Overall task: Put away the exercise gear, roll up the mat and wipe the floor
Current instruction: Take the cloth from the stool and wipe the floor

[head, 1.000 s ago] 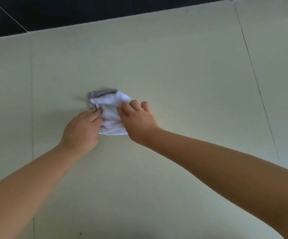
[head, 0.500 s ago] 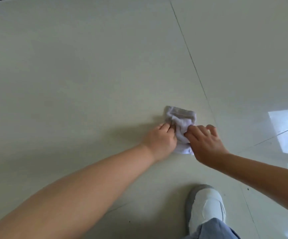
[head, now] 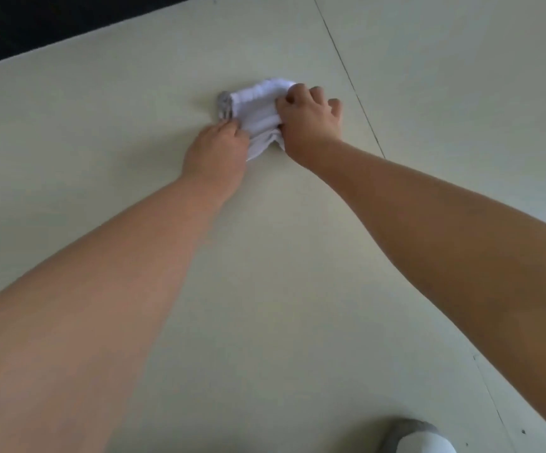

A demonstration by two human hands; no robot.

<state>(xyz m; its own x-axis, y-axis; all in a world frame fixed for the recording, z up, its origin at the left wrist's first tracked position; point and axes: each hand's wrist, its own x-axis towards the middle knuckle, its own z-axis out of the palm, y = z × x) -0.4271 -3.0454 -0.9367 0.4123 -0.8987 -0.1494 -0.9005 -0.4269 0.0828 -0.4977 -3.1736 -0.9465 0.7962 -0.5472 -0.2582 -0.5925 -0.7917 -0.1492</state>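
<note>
A bunched white cloth (head: 258, 109) with a grey edge lies flat on the pale tiled floor (head: 101, 132), far out in front of me. My left hand (head: 216, 152) presses on its near left corner with the fingers curled onto the fabric. My right hand (head: 309, 120) grips its right side, fingers closed over the cloth. Both arms are stretched out straight. No mat or exercise gear shows in the head view.
A dark strip (head: 52, 24) borders the floor at the top left. A tile joint (head: 356, 93) runs diagonally just right of the cloth. The toe of a white and grey shoe (head: 418, 436) shows at the bottom right.
Both hands have pushed the cloth forward across the floor, away from my shoe, toward the dark strip. The grip on the cloth is unchanged.
</note>
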